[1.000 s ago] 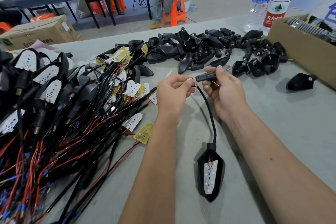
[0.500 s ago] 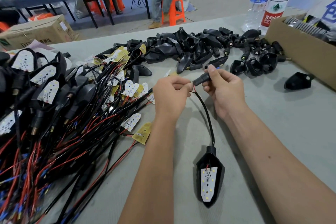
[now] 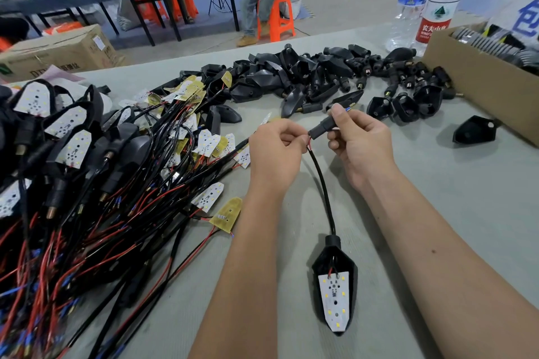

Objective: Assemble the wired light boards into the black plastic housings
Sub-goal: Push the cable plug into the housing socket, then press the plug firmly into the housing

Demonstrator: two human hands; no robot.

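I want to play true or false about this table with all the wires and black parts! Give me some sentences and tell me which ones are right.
1. The right hand holds a black tube on the cable. True.
2. The housing near the person has a white light board in it. True.
3. The left hand rests flat on the table. False: it pinches the wires by the tube.
4. Both water bottles have red labels. False: one bottle has a blue label, the other bottle a red one.
5. The cardboard box sits on the right. True.
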